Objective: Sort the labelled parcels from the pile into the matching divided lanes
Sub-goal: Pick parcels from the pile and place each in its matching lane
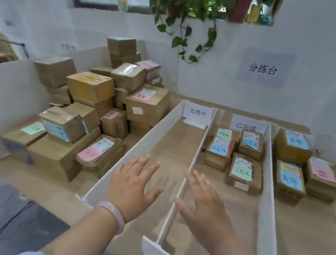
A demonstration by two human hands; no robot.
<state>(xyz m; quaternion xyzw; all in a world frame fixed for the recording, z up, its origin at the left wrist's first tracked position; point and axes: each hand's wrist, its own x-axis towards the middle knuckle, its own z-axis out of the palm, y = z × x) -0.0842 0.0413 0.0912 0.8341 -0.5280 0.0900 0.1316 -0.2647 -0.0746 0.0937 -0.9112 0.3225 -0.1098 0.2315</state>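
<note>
Parcels (pixel 90 90) of brown cardboard with pink, green and blue labels lie heaped on the left part of the table (pixel 47 183), beside the white-walled lanes. Four labelled boxes (pixel 245 172) stand in the second lane (pixel 215 216) and a few more boxes (pixel 289 181) in the third lane (pixel 299 232). The left hand (pixel 133 185) hovers above the first lane (pixel 170 149) and the right hand (pixel 205 206) above the divider (pixel 193 165) next to it, both with fingers straight and spread, gripping nothing.
</note>
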